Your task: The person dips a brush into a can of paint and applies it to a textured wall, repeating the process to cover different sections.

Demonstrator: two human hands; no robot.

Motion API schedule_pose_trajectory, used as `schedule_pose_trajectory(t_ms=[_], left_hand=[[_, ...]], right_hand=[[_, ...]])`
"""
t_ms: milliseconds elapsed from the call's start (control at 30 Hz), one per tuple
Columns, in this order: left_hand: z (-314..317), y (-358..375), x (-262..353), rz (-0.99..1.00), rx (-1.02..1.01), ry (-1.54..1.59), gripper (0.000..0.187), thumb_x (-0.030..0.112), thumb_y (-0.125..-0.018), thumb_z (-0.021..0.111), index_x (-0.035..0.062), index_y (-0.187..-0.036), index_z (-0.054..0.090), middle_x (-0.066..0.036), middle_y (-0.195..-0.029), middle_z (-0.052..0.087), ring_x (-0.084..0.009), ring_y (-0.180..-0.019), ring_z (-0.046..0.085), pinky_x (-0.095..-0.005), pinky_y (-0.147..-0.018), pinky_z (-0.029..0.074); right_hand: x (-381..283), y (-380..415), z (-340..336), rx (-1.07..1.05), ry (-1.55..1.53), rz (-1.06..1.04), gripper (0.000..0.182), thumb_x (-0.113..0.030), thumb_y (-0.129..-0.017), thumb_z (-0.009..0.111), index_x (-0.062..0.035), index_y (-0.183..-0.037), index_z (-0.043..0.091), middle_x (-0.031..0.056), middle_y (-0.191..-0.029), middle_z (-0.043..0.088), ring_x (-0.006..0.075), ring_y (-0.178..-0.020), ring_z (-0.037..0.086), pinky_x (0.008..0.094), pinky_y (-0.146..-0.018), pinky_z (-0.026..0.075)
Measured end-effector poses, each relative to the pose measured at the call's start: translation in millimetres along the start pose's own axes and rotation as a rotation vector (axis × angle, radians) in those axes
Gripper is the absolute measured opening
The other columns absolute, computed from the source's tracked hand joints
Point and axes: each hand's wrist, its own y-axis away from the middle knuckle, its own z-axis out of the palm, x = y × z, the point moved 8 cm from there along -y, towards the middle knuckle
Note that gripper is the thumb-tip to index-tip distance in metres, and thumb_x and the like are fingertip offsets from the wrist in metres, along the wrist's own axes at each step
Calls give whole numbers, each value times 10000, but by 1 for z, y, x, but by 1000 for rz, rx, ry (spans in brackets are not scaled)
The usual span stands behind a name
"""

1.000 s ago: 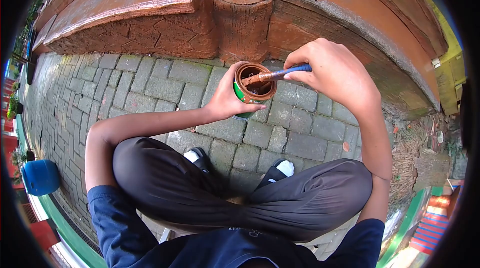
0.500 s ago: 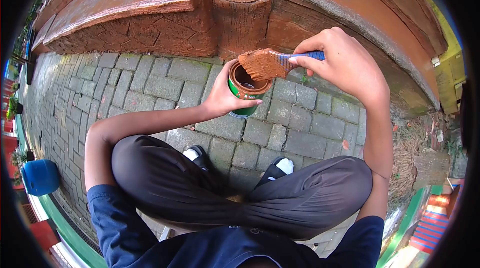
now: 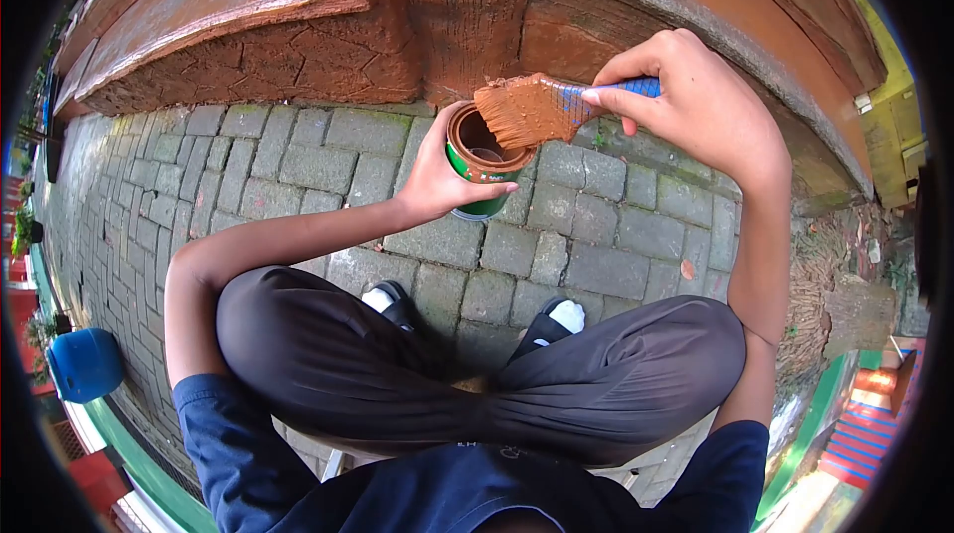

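The left hand curves its fingers around a green paint can, thumb across the near side, above the paving stones. The right hand pinches a paintbrush by its blue handle, brown-coated bristles at the can's rim.

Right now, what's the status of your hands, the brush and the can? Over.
Left hand round can. Right hand gripping brush. Bristles paint-coated, at can's mouth. No obstruction visible between them.
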Motion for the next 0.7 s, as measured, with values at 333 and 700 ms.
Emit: schedule_pose_trajectory(t_ms=[333,700], left_hand=[[-16,-15,12,139,55,-96,1074,256,-578,966,-6,-1400,325,-155,-1315,517,-235,-1259,520,-390,-1110,403],[-28,-22,14,200,143,-145,1049,231,-587,959,-6,-1396,335,-148,-1316,512,-228,-1253,525,-376,-1097,418]], right_hand=[[-3,0,-7,73,-6,-48,247,-213,-918,647,9,-970,741,61,-577,584,118,-553,519,310,-554,415],[2,-6,-18,206,-83,-91,288,-238,-908,654,40,-921,726,121,-634,650,219,-577,629,355,-597,496]])
